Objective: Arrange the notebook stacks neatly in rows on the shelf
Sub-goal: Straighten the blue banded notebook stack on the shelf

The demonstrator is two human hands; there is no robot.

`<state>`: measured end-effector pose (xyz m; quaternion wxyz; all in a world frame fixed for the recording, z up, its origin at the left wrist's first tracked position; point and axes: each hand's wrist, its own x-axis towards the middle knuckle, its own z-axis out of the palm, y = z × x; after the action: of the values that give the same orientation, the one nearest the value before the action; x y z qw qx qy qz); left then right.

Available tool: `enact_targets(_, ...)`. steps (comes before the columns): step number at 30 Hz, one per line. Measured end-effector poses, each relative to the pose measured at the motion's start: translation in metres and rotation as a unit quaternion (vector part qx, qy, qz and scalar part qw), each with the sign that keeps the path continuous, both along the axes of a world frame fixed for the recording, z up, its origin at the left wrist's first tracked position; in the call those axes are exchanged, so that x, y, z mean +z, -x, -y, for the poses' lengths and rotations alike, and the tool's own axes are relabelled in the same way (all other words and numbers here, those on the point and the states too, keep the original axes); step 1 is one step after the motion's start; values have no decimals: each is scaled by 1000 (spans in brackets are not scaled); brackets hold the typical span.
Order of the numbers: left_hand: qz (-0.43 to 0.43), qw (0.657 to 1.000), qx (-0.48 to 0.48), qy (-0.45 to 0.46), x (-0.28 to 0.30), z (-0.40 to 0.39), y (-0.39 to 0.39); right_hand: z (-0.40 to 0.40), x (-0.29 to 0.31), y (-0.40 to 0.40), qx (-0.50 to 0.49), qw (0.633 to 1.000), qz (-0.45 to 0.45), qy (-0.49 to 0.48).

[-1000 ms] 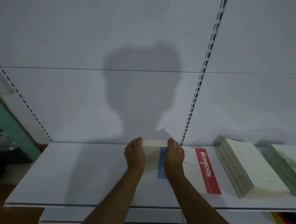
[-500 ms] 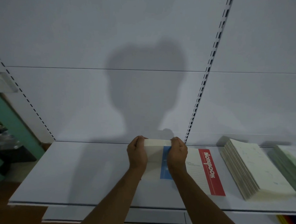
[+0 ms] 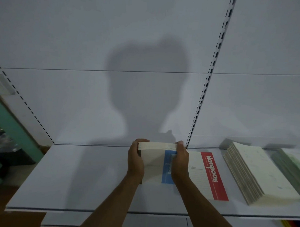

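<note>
The only legible writing is the white word "Notebook" on the red band of a cream lined-cover notebook point(image 3: 206, 174) lying flat on the white metal shelf point(image 3: 75, 178). Print on the blue strip of the neighbouring cover is too small to read.

A thin stack of cream notebooks with a blue-striped cover point(image 3: 155, 162) lies just left of the red-banded one, its far end tilted up off the shelf. The left hand point(image 3: 135, 161) grips its left edge, fingers curled over the far corner. The right hand point(image 3: 180, 161) clamps the right edge, covering part of the blue strip.

To the right sit a fanned pile of pale cream notebooks point(image 3: 256, 174) and, at the frame edge, a greenish pile point(image 3: 292, 165). A white back panel point(image 3: 97, 43) with a slotted upright point(image 3: 206, 84) carries the person's shadow. A teal post point(image 3: 12, 124) stands at left.
</note>
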<state>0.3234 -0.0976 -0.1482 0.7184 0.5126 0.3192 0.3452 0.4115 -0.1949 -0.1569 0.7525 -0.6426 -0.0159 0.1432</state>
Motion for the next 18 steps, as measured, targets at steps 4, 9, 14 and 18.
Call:
enact_targets(4,-40,984,-40,170,-34,2,10,16,-36,4,21,997,-70,14)
enact_targets(9,-111,983,-4,149,-51,5,12,15,-52,15,30,997,-53,43)
enact_targets(14,-94,986,5,136,-55,1,12,10,-59,12,11,997,-64,42)
enact_targets(18,-83,989,-31,122,-57,3,17,9,-71,15,17,997,-68,44)
